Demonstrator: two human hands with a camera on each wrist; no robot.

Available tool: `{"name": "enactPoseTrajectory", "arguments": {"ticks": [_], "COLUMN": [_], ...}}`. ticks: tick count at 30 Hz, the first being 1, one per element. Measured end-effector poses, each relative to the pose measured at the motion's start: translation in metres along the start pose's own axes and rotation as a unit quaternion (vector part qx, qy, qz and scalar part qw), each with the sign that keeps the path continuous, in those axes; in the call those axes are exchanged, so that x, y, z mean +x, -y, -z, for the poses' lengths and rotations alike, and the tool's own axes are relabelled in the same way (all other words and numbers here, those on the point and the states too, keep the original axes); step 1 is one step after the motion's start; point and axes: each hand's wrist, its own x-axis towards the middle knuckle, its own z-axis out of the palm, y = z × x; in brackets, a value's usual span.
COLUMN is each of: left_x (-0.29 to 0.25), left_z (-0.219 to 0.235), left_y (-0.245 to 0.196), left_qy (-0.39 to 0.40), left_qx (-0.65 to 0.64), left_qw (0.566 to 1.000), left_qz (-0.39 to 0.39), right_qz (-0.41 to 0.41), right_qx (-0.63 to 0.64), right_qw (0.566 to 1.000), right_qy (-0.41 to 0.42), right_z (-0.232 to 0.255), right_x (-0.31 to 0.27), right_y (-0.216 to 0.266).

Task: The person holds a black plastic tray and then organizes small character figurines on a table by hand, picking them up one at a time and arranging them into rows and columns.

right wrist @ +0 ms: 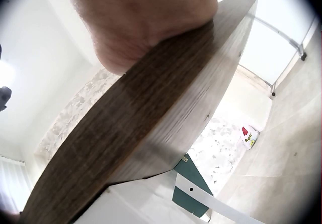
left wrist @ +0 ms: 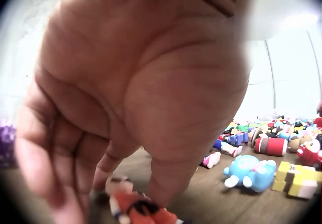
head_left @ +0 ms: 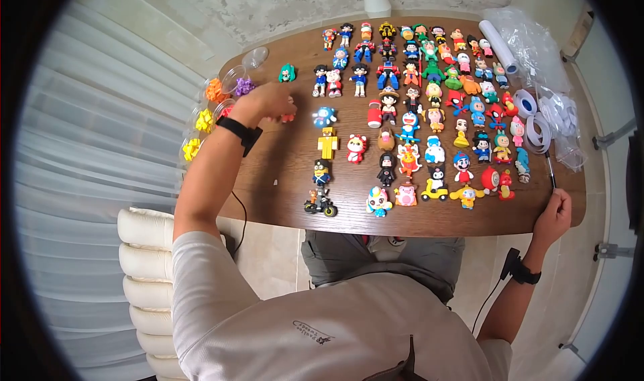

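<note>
At the left of the table, my left hand [head_left: 272, 104] reaches down over a small figurine in an orange outfit [left wrist: 143, 209]. The left wrist view has the thumb and a finger pinching this figurine low against the wood, while the other fingers hang beside it. A teal-haired figurine [head_left: 288, 72] lies just beyond that hand, and a light-blue figurine [head_left: 325, 117] is to its right. My right hand [head_left: 555, 216] rests at the table's near right edge with loosely bent fingers, right by the end of a thin black stick [head_left: 551, 171]. Its fingers are hidden in the right wrist view.
Rows of figurines [head_left: 409, 127] cover the middle and right of the table [head_left: 282, 206]. Clear tubs with yellow [head_left: 204, 120], orange and purple pieces line the left edge. Tape rolls [head_left: 537, 131], a white roll [head_left: 498, 45] and plastic bags [head_left: 537, 42] lie at the right.
</note>
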Motion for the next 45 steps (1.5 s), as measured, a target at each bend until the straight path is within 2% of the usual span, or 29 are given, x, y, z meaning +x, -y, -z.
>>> {"name": "enactPoseTrajectory", "arguments": {"ticks": [1,4,7,10,13,16,19,22,25,31,37,40,45], "left_x": [0.009,0.021,0.022,0.027,0.044,0.089,0.143,0.153,0.159,0.164,0.168,0.167,0.152], "left_z": [-0.009,-0.03,-0.022,-0.007,0.02,0.029,0.033,0.037,0.033,0.025,0.022,0.023,0.021], "left_y": [0.007,0.021,0.013,0.011,0.011,0.015,0.021,0.005,-0.003,-0.009,-0.004,-0.003,-0.012], "left_qy": [-0.033,-0.201,-0.145,-0.16,-0.269,-0.406,-0.456,-0.331,-0.296,-0.269,-0.277,-0.255,-0.282], "left_qx": [-0.015,0.083,0.045,0.031,-0.031,-0.114,-0.086,-0.197,-0.187,-0.12,-0.114,-0.131,-0.101], "left_qw": [0.999,0.972,0.987,0.986,0.962,0.904,0.883,0.923,0.937,0.956,0.954,0.958,0.954], "left_qz": [0.005,-0.087,-0.047,-0.018,-0.046,-0.069,-0.075,-0.016,-0.007,0.0,-0.01,-0.015,-0.023], "right_qz": [0.001,-0.007,-0.053,-0.03,-0.03,-0.016,-0.027,-0.03,-0.043,-0.045,-0.055,-0.053,-0.035], "right_qx": [0.0,0.001,-0.026,-0.013,-0.01,0.002,0.007,-0.004,-0.011,-0.005,-0.011,-0.019,-0.013], "right_qw": [1.0,1.0,0.998,0.999,0.999,1.0,1.0,1.0,0.999,0.999,0.998,0.998,0.999], "right_qy": [-0.002,0.002,0.038,0.026,0.027,0.002,0.005,0.002,0.006,0.0,0.008,0.008,0.002], "right_z": [0.0,0.001,0.007,0.005,0.005,0.0,0.001,0.001,0.002,0.002,0.003,0.003,0.002], "right_x": [0.0,0.0,0.0,-0.001,-0.001,0.0,-0.001,-0.001,-0.001,-0.001,-0.001,-0.001,0.0], "right_y": [0.001,0.002,-0.009,-0.007,-0.004,0.002,0.005,0.006,0.005,0.008,0.006,0.008,0.005]}}
